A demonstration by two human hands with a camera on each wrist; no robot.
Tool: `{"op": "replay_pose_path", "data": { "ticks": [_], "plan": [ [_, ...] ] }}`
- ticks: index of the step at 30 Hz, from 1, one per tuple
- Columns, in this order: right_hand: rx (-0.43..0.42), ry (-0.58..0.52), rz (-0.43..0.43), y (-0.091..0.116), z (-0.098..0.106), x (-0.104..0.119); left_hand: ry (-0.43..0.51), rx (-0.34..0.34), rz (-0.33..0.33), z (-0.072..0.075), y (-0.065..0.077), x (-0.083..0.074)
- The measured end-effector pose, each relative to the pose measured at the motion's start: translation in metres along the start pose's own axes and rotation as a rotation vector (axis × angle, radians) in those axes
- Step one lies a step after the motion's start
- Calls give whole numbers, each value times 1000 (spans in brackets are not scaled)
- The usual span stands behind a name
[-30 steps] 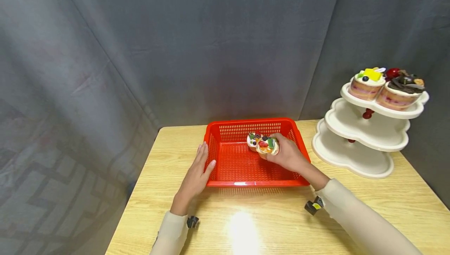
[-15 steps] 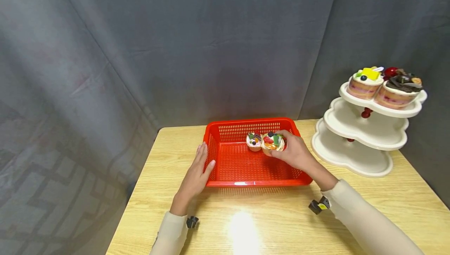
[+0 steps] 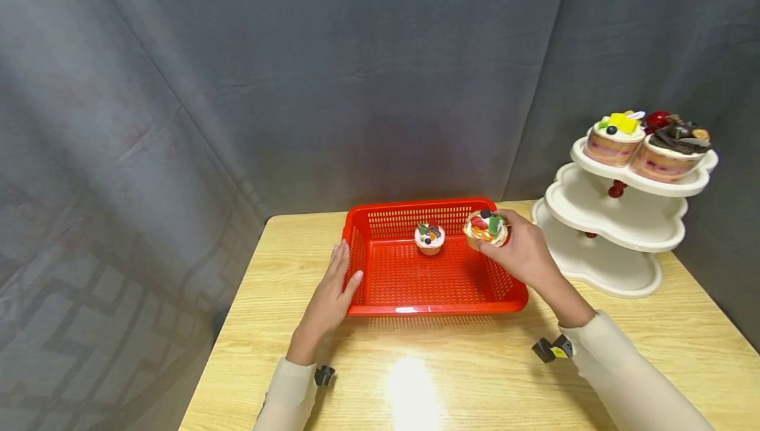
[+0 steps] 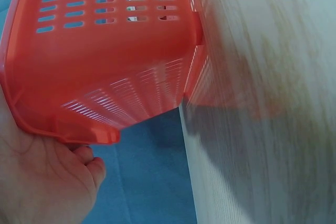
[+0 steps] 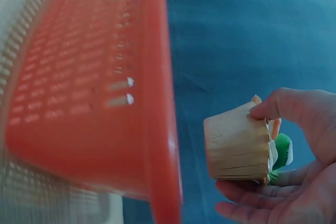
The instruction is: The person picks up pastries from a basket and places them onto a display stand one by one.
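Observation:
My right hand (image 3: 521, 249) pinches a fruit-topped cupcake (image 3: 483, 231) between thumb and fingers, over the right end of a red plastic basket (image 3: 415, 310). In the right wrist view this cupcake's pale pleated cup (image 5: 236, 145) is raised above the basket's rim (image 5: 165, 129) and apart from it. A smaller cupcake (image 3: 429, 239) with white cream and berries sits inside the basket, toward the back. Against the basket's left side rests my left hand (image 3: 329, 292), fingers fairly straight and thumb at the rim; the left wrist view shows it touching the rim (image 4: 63, 137).
A white three-tier stand (image 3: 623, 213) stands right of the basket. Its top tier bears a yellow-topped cake (image 3: 614, 140) and a chocolate-topped cake (image 3: 673, 154), with a red fruit topping behind. The wooden table (image 3: 285, 259) ends before a grey curtain (image 3: 380, 88).
My right hand has lifted the fruit cupcake and carried it rightward, away from the smaller one, to above the basket's right side. My left hand has stayed at the basket's left side.

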State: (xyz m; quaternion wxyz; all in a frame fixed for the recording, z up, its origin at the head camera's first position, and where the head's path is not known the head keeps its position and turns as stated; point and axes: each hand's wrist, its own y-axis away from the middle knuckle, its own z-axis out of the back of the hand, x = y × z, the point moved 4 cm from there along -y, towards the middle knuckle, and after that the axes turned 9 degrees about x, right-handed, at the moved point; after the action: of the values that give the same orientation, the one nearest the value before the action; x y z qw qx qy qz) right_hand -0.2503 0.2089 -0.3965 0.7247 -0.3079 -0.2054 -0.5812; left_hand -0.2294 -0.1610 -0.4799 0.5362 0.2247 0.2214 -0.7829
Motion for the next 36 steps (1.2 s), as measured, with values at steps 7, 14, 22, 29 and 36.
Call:
{"op": "replay_pose_path", "data": {
  "ticks": [7, 14, 22, 29, 36],
  "plan": [
    [-98, -27, -28, 7, 22, -6, 2, -8, -10, 0, 1, 0],
    [-188, -17, -141, 12, 37, -21, -2, -5, -6, -1, 1, 1],
    [-331, -13, -239, 14, 49, -40, 5, -2, -9, 0, 0, -1],
    [-451, -19, -275, 12, 62, -52, 3, 3, -6, 0, 1, 0],
    [-541, -40, -307, 9, 68, -61, -7, -8, -11, 0, 0, -1]
  ]
}}
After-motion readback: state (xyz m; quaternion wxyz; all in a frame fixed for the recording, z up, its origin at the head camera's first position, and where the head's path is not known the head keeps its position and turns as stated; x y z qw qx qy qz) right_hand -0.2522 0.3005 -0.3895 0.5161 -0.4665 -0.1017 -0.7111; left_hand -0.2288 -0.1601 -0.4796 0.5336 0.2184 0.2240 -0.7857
